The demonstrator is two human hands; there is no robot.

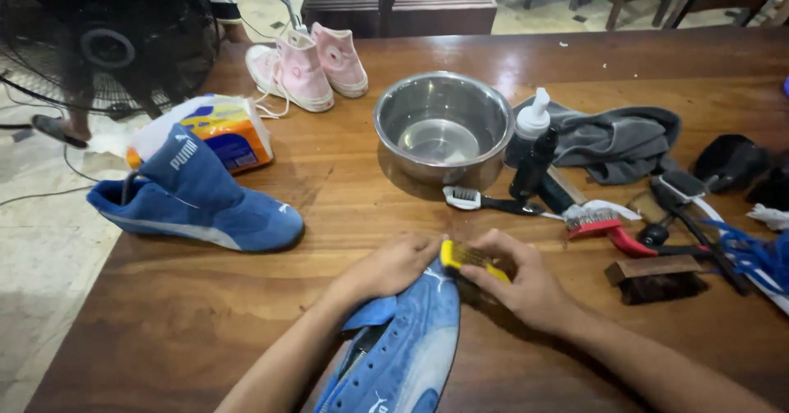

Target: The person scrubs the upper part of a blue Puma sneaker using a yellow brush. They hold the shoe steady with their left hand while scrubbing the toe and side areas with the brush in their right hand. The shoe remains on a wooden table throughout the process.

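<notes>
Left hand (386, 269) is lying closed over the toe end of a blue suede shoe (407, 343), fingers curled down on the upper and pinning it to the wooden bench (205, 323). Right hand (518, 286) is gripping a small yellow-handled brush (468, 258), fingers wrapped around it, the brush sitting on the shoe's toe just beside the left hand's fingertips. The shoe is lying directly under and between both hands, its heel pointing toward the person.

Well to the left of the left hand, the matching blue shoe (197, 199) is lying on its side, with an orange and white soft packet (218, 129) just behind it. Farther beyond, a pair of pink high-top sneakers (308, 68) is standing near the bench's far edge.

Straight ahead of the hands, a steel bowl (444, 125) is sitting upright; a white-headed brush (477, 199) is lying in front of it. Beside the bowl, two bottles, one white-capped (532, 121) and one black (532, 166), are standing against a grey cloth (616, 142).

To the right of the right hand, a red-handled brush (604, 228) and a dark wooden brush (657, 277) are lying near each other, with blue laces (752, 257) further right.
</notes>
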